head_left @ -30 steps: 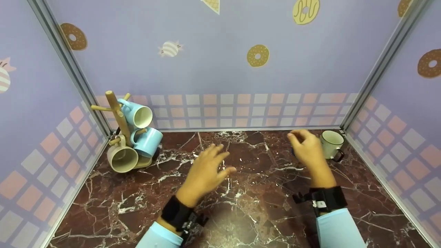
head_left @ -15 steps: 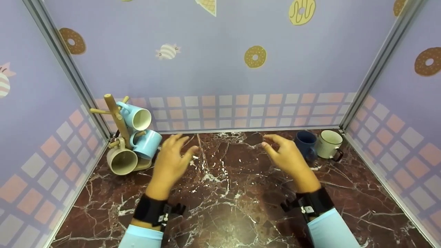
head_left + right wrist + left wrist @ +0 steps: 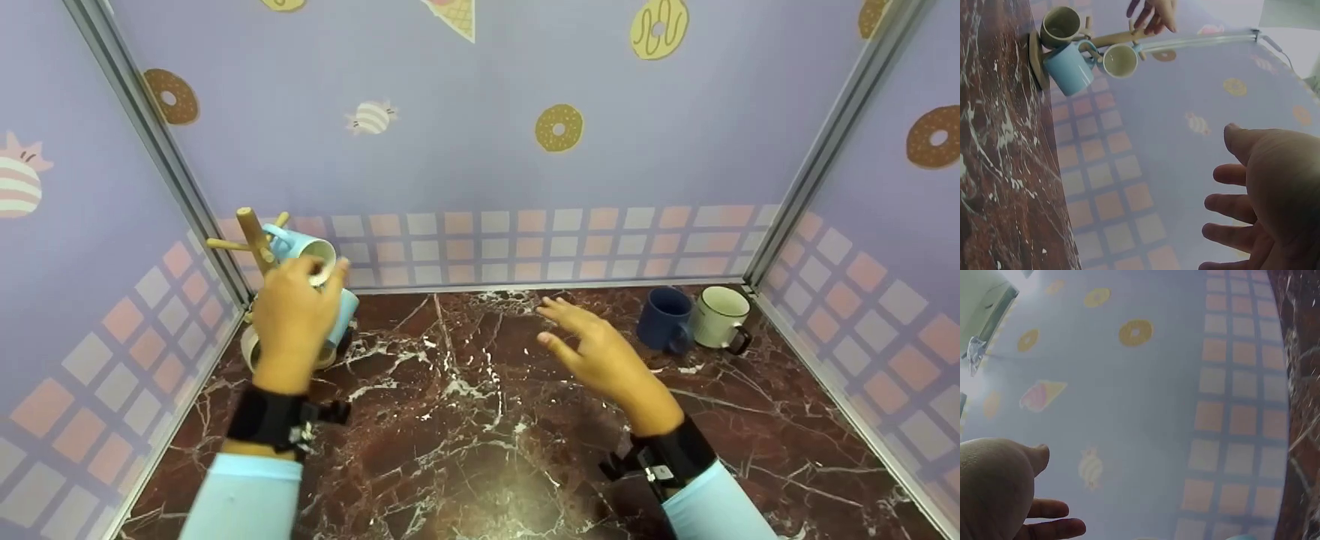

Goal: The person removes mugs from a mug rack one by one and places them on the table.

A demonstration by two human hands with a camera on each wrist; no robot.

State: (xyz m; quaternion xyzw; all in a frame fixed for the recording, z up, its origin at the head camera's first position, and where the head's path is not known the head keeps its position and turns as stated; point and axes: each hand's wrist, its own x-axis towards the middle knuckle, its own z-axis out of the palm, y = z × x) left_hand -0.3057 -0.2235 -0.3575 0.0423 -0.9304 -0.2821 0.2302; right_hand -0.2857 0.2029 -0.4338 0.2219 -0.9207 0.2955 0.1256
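My left hand (image 3: 296, 322) is raised in front of the wooden mug tree (image 3: 247, 225) at the back left, fingers loosely bent and holding nothing. In the right wrist view a gap shows between that hand and the mugs. An upper light-blue mug (image 3: 1120, 61), a lower light-blue mug (image 3: 1069, 70) and a beige mug (image 3: 1061, 25) hang on the tree's pegs. In the head view my hand covers parts of these mugs. My right hand (image 3: 600, 356) hovers over the table's right half, fingers extended and empty, left of a navy mug (image 3: 664, 319).
A pale green mug (image 3: 716, 319) with a dark handle stands right of the navy one, in the back right corner. Lilac patterned panels (image 3: 450, 165) enclose the dark red marbled tabletop (image 3: 465, 427) at the back and both sides.
My left hand has moved left from mid-table to in front of the mug tree. My right hand has drawn leftward, away from the navy mug, which it had been covering; its fingers have straightened.
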